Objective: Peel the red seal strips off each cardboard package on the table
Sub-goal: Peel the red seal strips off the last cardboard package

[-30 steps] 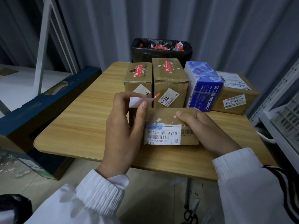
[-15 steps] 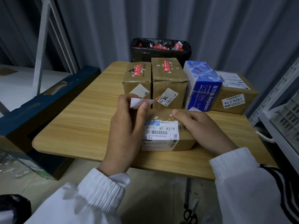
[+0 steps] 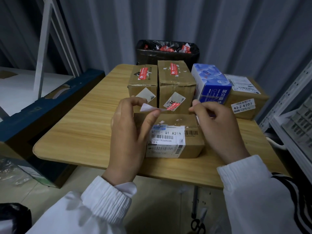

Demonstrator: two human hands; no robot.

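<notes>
Brown cardboard: the near package lies at 6 o'clock on the worktop, label side towards the person. Its top face shows only white scraps of residue and no red, so it is judged stripped.

Above it the left hand pinches the peeled strip between thumb and forefinger. The white backing is up, the red end points to 3 o'clock, and the strip is clear of the cardboard, presumably so the adhesive cannot catch again. The right hand hangs at 3 o'clock of the strip, fingers curled, thumb and forefinger tips close together near the red end. Whether that grip has hold of anything cannot be told. Neither hand steadies the package.

Towards 12 o'clock the left rear package and middle rear package stand side by side, with red seals on top: work outstanding. A blue box sits at 1 o'clock and a labelled package at 2 o'clock, no red visible on it.

Beyond the 12 o'clock edge a bin holds red strips, the likely destination for the one in hand.
</notes>
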